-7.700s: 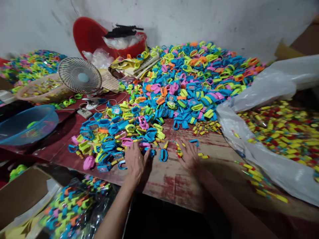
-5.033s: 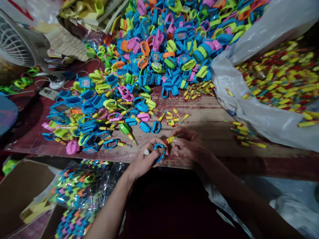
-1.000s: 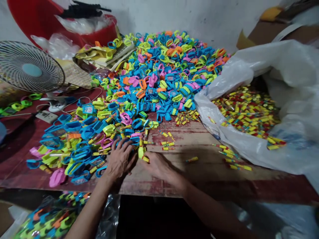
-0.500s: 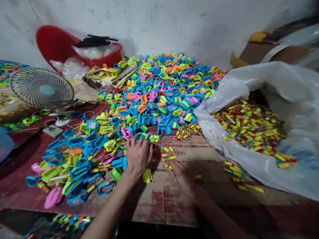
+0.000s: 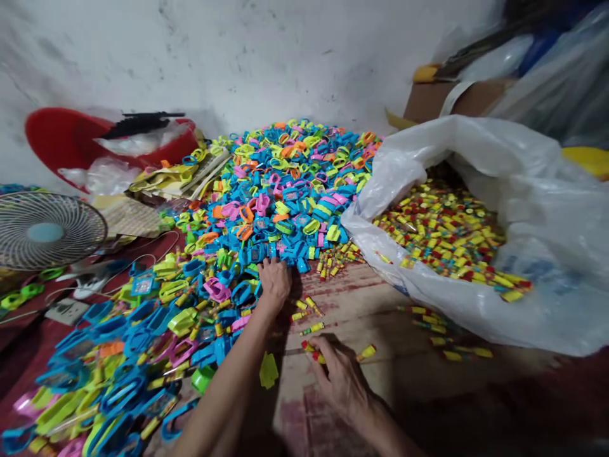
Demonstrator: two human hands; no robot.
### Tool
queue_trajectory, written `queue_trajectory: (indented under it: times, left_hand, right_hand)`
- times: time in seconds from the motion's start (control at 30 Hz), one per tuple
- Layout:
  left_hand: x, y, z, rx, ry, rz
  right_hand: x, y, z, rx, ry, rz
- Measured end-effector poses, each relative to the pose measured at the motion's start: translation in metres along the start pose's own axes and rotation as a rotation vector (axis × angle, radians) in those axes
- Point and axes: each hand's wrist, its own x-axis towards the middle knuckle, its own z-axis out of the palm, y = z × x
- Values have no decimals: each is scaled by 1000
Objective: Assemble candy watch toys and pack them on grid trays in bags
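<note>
Toy watches and small tubes on a worn red counter (image 5: 361, 285), with two bare hands at work. The left hand (image 5: 276, 282) reaches to the near edge of the large far heap of toy watches (image 5: 295, 190), its fingers extended among blue ones; whether they grasp anything cannot be told, since the back of the hand hides the tips. The right hand (image 5: 340, 384), nearer and farther right, bends its fingers and thumb around a few red-ended yellow tubes (image 5: 318, 357); whether these are pinched or merely touched is unclear. One loose yellow tube (image 5: 366, 351) lies just right of this hand, and a short group of scattered tubes (image 5: 307, 306) lies between the two hands. A lime-yellow plastic piece (image 5: 269, 370) rests alone beside the left forearm. At left, a looser spread of watches and tubes mingles across the counter; at right, a white plastic bag (image 5: 476, 320) gapes over a mass of similar tubes (image 5: 447, 228). A fan (image 5: 45, 231) stands at far left. Handling, as judged: the watches should be light and fairly stiff, easily snagged on neighbours, and best held by the sides of the band; the tubes, light, smooth and apt to roll, are best pinched across the middle, with little pressure in case the walls are thin.
</note>
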Motion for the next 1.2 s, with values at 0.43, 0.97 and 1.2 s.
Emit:
queue_trajectory:
  times: [0.43,0.97,1.2]
  left_hand:
    - [-151,-24,-91,-1266,-261,-192]
    - [-180,27,-72,-1246,253,-192]
    - [-168,2,-89,-1292,-271,-338]
  right_hand:
    - [62,-53,-27,267,98,5]
    - [23,-79,-24,516,-53,199]
    - [37,-29,-64,234,-154,-27]
